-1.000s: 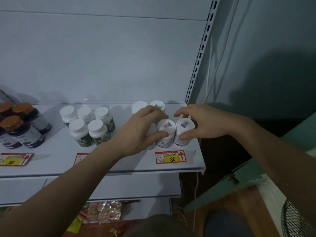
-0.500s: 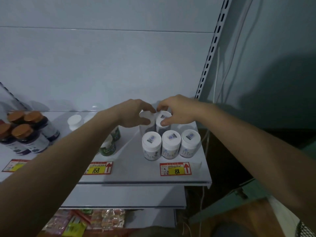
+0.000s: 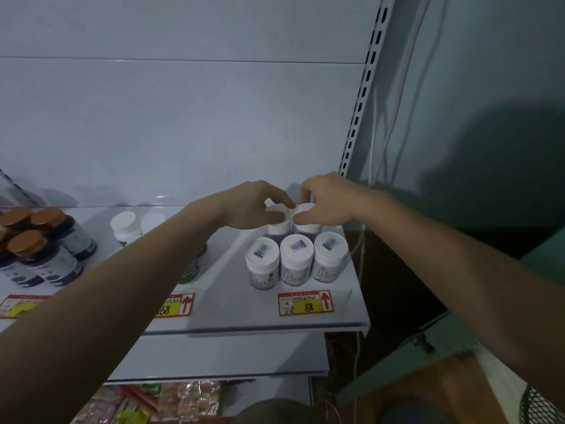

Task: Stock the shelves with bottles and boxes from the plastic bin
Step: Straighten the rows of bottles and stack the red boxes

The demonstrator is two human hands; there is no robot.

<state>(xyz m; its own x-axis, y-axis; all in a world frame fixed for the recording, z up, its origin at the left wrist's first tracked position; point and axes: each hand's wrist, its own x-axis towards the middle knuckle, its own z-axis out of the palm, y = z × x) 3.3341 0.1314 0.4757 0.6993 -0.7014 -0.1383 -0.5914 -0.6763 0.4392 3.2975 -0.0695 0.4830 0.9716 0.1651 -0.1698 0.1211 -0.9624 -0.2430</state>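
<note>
Three white-capped bottles point(image 3: 296, 260) stand in a row near the front right of the white shelf point(image 3: 244, 316). Behind them stand two more white bottles. My left hand point(image 3: 253, 206) pinches the cap of the back left bottle point(image 3: 278, 224). My right hand point(image 3: 324, 201) pinches the cap of the back right bottle point(image 3: 307, 223). Both hands meet over these two caps, and their fingers hide most of the cap tops. The plastic bin is out of view.
Green-labelled white bottles point(image 3: 123, 224) stand mid-shelf, partly behind my left forearm. Brown-capped dark bottles point(image 3: 46, 255) fill the shelf's left end. Price tags marked 88 point(image 3: 305, 302) and 168 point(image 3: 174, 306) sit at the front edge. A slotted upright point(image 3: 360, 96) bounds the right side. Packets point(image 3: 183, 399) lie on a lower shelf.
A second ago both hands held bottles in the front row. They let go and reached back to the two rear bottles; since half a second ago they have barely moved.
</note>
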